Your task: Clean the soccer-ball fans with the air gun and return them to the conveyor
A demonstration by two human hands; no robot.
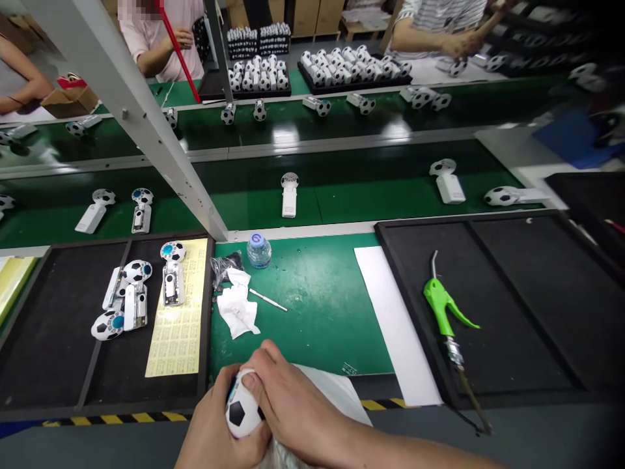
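Observation:
At the near edge of the bench, both my hands are closed round a white handheld device with a black-and-white soccer-ball head [243, 412]. My left hand [215, 417] wraps its left side and underside. My right hand [288, 394] grips it from above and the right, thumb pressed on the top. The rest of the device is hidden by my fingers. Some clear plastic [280, 456] shows beneath my hands. To the left, similar devices with opened handles [135, 303] lie in a black tray [43, 326], one of them [172, 277] on a yellow sticker sheet [173, 352].
A green air blow gun [439, 306] lies in the right black tray [517, 286]. On the green mat [317, 293] are a capped bottle [258, 251], crumpled tissue [238, 309] and a white pen-like stick [268, 300]. Beyond a metal post [161, 143], belts carry more devices; co-workers sit opposite.

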